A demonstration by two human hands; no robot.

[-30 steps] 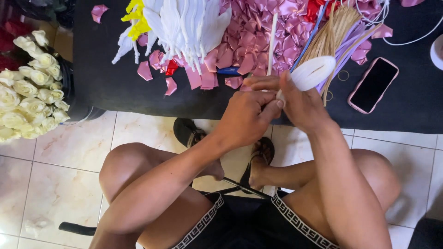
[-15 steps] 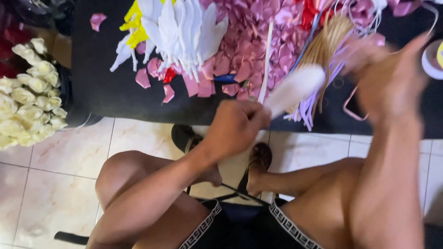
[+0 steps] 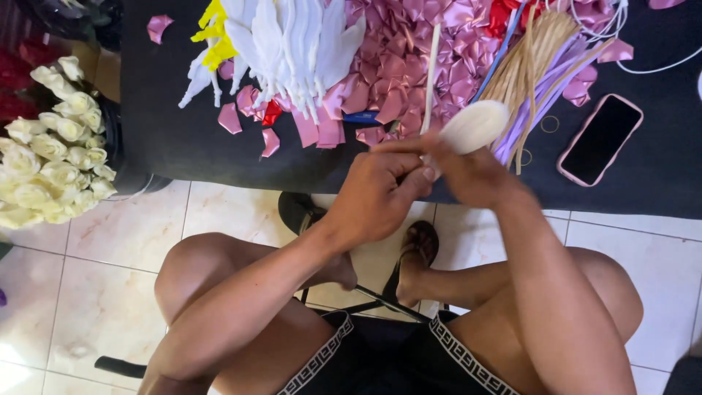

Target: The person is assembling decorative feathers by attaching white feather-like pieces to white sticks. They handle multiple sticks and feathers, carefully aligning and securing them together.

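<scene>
The white petal (image 3: 474, 126) sat on a thin stick (image 3: 431, 73), apparently mid-wrap, above the table edge (image 3: 219, 157). Next, a tight turn seemed needed. The right hand (image 3: 475, 172), at five o'clock, pinched its base; the left hand (image 3: 376, 194) closed on the stick, at seven o'clock.

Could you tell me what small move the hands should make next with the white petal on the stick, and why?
Probably press the white petal tighter around the thin stick with the right hand while the left hand steadies the stick. Both hands meet at the petal's base, and the petal juts out sideways from the stick, so it seems not yet wrapped snugly.
</scene>
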